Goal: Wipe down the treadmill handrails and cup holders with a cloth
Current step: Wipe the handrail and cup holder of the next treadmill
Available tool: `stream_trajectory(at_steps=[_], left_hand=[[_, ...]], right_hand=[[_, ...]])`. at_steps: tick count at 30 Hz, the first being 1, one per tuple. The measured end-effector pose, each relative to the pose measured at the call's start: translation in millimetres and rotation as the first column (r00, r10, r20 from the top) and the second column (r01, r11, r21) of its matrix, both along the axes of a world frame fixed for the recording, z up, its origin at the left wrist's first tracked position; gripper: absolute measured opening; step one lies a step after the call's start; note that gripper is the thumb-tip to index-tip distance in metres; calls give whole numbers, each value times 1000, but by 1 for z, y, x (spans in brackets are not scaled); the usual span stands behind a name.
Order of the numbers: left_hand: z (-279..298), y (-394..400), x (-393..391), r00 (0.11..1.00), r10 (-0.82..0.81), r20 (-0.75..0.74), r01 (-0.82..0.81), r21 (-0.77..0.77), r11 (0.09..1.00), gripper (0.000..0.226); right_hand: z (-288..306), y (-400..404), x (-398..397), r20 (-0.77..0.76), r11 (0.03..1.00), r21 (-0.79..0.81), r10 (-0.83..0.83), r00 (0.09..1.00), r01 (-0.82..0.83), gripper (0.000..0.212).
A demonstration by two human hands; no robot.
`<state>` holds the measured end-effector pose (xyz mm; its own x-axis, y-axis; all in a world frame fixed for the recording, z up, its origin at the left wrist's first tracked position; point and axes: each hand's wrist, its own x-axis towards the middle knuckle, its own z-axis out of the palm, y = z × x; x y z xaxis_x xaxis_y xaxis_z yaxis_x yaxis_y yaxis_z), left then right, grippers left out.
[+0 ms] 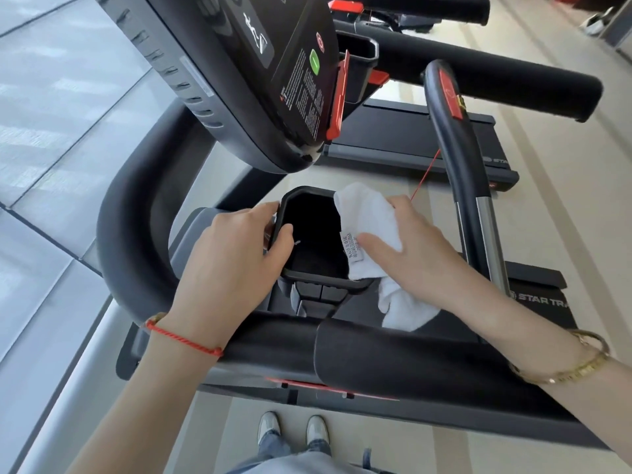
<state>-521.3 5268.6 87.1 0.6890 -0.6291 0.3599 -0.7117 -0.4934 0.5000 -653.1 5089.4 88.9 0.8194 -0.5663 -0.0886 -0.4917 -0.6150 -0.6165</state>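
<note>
We see a white cloth (367, 220) of soft, nubby terry with a woven label stitched at its edge. At nine o'clock from it, the cup holder (309, 277) looks like matt black plastic. The handrail (393, 357) at six o'clock seems padded, perhaps foam. At three o'clock, a post (489, 234) shows polished metal.

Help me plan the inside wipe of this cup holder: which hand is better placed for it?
Right. The right hand already presses the white cloth over the cup holder rim, while the left hand grips the opposite rim, steadying it.
</note>
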Motion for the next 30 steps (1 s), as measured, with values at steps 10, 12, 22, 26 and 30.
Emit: stream_trajectory(at_steps=[10, 12, 22, 26, 30], left_hand=[[-2, 4, 4, 995, -69, -68, 73, 58, 996, 36], [0, 5, 4, 993, -81, -89, 88, 71, 994, 38], [3, 17, -1, 986, -72, -150, 79, 35, 996, 40], [4, 17, -1, 984, -70, -163, 77, 36, 996, 42], [5, 15, -2, 987, -65, -144, 73, 50, 996, 40]], right_hand=[[1, 30, -21, -92, 981, 164, -86, 992, 100, 33], [3, 30, -22, -116, 990, 107, -76, 990, 88, 35], [20, -26, 41, -101, 960, -145, 228, 968, -241, 38], [26, -32, 59, -135, 877, -229, 401, 906, -422, 38], [27, -28, 66, -141, 756, -421, 491, 860, -501, 38]])
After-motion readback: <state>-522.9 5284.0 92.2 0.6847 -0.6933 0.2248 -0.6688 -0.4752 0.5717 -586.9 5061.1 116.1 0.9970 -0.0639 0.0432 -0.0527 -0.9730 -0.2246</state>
